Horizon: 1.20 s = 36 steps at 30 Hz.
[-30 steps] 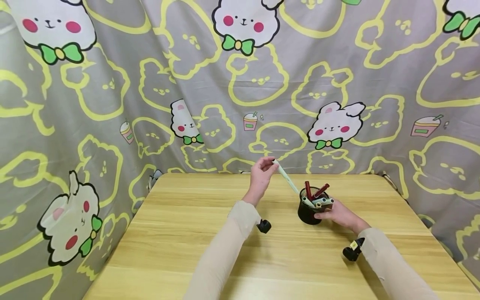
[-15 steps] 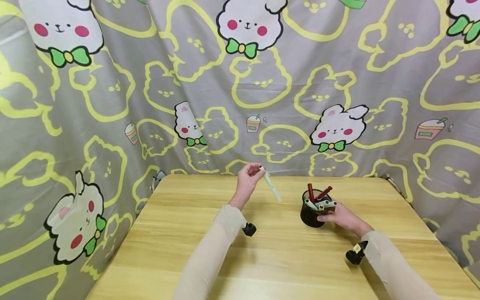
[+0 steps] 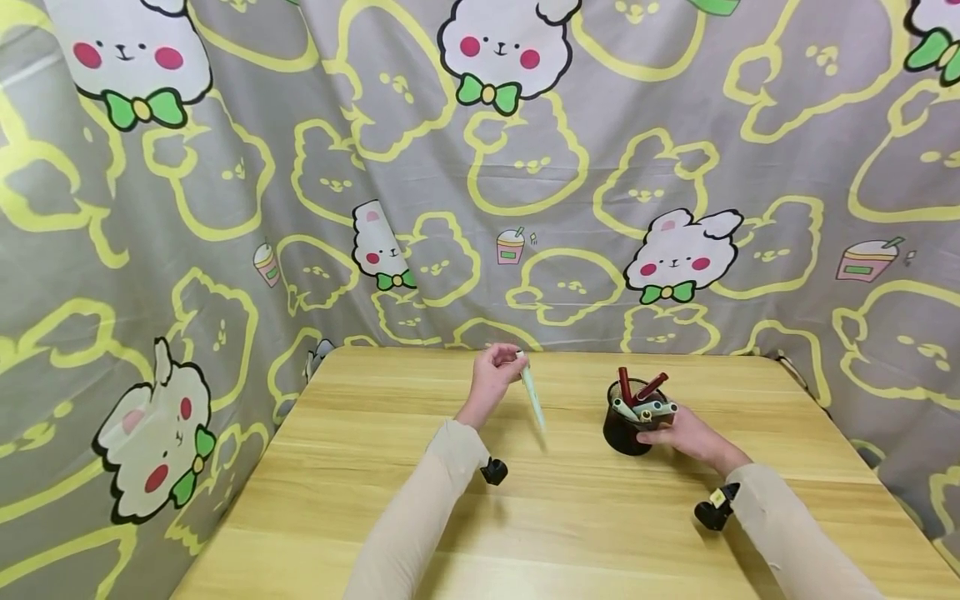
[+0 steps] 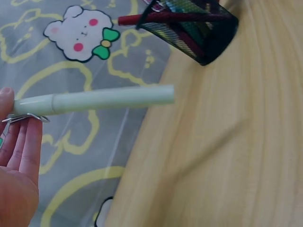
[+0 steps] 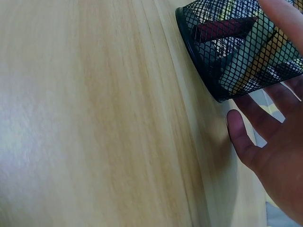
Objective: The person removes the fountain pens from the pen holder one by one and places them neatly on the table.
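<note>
Between thumb and fingers, my left hand [image 3: 493, 375] pinches a pale green pen [image 3: 533, 400] near its upper end. The pen slants down and to the right over the table. In the left wrist view, a metal clip shows on the pen [image 4: 113, 99] beside the fingers, and its free end points away from the hand. My right hand [image 3: 686, 437] holds a black mesh pen holder [image 3: 624, 436] from its right side, thumb on the near side. Several pens stand in the holder, among them dark red pens [image 3: 625, 385] and pale green ones. Mesh partly hides them in the right wrist view.
The wooden table [image 3: 570, 533] spreads under both hands. Behind and to the left hangs a grey curtain [image 3: 420, 183] with cartoon rabbits, close to the table's back edge. A black wrist camera [image 3: 493, 472] sits at the left cuff, and another camera [image 3: 711, 512] at the right.
My left hand has moved left and down from the holder, bringing the pen out and away. The pen now hangs more steeply. My right hand keeps its hold on the pen holder.
</note>
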Available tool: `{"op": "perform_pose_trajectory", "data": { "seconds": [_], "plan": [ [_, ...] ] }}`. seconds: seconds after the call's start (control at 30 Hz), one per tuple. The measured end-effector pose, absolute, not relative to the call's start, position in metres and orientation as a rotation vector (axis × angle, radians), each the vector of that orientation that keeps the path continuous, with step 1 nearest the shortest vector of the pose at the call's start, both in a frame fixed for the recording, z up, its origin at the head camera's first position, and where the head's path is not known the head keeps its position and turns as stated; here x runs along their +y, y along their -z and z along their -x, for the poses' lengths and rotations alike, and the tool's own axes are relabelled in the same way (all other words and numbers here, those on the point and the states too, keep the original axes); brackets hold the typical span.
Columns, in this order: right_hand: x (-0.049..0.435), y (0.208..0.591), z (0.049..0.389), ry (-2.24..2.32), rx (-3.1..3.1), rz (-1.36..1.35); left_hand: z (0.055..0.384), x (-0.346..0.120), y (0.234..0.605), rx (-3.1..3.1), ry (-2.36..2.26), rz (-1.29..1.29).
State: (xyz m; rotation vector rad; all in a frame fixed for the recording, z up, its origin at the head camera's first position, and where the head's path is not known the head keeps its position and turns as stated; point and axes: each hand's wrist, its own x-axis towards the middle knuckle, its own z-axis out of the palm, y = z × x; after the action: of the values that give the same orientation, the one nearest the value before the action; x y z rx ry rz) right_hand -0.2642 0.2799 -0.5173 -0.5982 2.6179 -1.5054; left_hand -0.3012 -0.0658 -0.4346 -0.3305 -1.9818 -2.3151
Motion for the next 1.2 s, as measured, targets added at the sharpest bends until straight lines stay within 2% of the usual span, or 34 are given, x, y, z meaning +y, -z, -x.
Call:
{"op": "perform_pose_trajectory", "data": {
  "seconds": [0.3,0.6,1.2],
  "plan": [
    [0.281,0.517,0.267,1.551,2.585,0.622,0.308,-0.054,0.47,-2.001,2.292,0.283],
    [0.281,0.516,0.268,1.528,2.574,0.64,0.307,-0.044,0.486,-2.086,2.248,0.173],
    [0.281,0.517,0.266,1.529,2.581,0.643,0.304,-0.03,0.512,-2.126,2.262,0.156]
  ]
}}
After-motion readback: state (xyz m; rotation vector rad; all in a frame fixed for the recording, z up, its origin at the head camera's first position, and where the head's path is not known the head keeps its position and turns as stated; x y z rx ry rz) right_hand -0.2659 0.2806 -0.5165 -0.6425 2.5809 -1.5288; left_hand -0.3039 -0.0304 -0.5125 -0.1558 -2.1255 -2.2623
